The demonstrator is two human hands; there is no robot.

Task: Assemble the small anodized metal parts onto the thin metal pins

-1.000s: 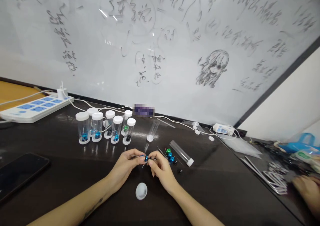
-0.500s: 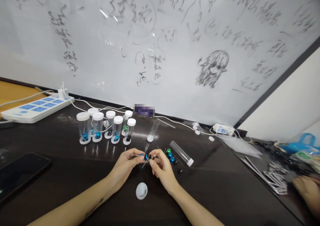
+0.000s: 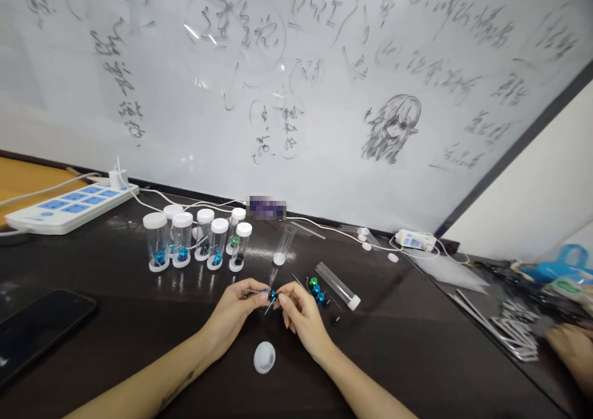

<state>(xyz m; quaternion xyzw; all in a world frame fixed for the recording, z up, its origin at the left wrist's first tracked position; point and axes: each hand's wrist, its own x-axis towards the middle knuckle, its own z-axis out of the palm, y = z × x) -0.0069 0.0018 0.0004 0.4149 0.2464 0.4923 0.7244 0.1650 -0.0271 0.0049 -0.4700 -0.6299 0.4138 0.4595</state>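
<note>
My left hand (image 3: 234,316) and my right hand (image 3: 302,317) meet over the dark table (image 3: 115,320), both pinched on a small blue part with thin metal wire leads (image 3: 270,295). A white round cap (image 3: 264,357) lies on the table just below the hands. To the right of my right hand lies a small heap of green, blue and black parts (image 3: 317,289), and beside it an empty clear tube on its side (image 3: 336,284). An open upright tube (image 3: 283,245) stands behind the hands.
Several capped clear vials (image 3: 197,241) holding coloured parts stand at the back left. A power strip (image 3: 69,206) lies far left, a black phone (image 3: 39,329) front left. Another person's hand (image 3: 572,348) rests by metal pieces (image 3: 514,332) at the right.
The view has shifted slightly; my hands stay pinched on the blue part, fingers adjusting a little. The other person's hand at right moved slightly.
</note>
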